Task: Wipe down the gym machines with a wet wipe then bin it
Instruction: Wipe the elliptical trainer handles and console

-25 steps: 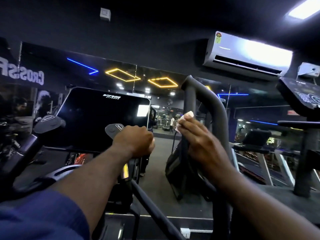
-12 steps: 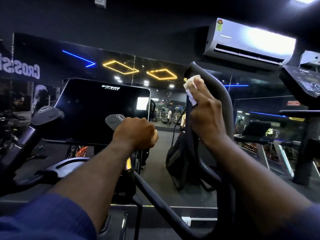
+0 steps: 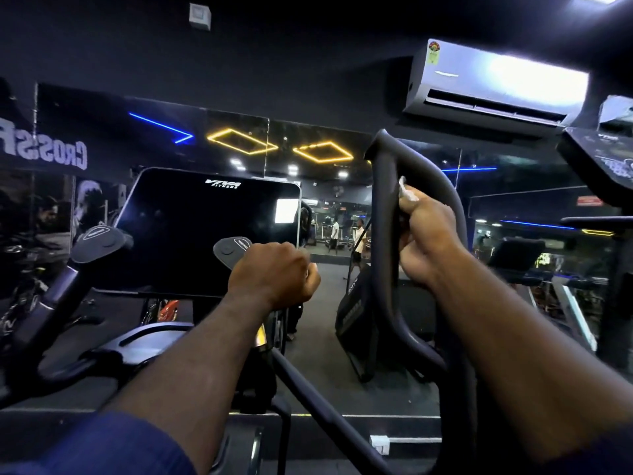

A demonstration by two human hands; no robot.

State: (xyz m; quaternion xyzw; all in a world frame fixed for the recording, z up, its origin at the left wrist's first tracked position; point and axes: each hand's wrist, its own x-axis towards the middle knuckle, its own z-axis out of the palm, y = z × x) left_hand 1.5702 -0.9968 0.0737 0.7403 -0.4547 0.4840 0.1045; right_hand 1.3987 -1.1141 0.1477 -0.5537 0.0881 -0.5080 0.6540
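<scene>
A tall black looped handlebar [image 3: 442, 186] of the gym machine rises at centre right. My right hand [image 3: 428, 241] sits inside the loop, fingers curled round a white wet wipe [image 3: 406, 192] whose crumpled end sticks out above the knuckles, against the bar's inner side. My left hand [image 3: 274, 275] grips the short inner handle, whose grey oval end cap [image 3: 231, 250] shows just beyond the knuckles. The machine's dark console screen [image 3: 212, 231] stands behind my left hand.
A second grey-capped handle [image 3: 97, 240] angles up at the left. A wall mirror [image 3: 342, 214] ahead reflects the gym floor and distant people. An air conditioner [image 3: 493, 84] hangs at upper right. Another machine's console [image 3: 603, 162] and treadmills stand at the right.
My right hand rose with the wipe to the top of the looped bar, then came back down inside the loop. My left hand stayed gripping the inner handle.
</scene>
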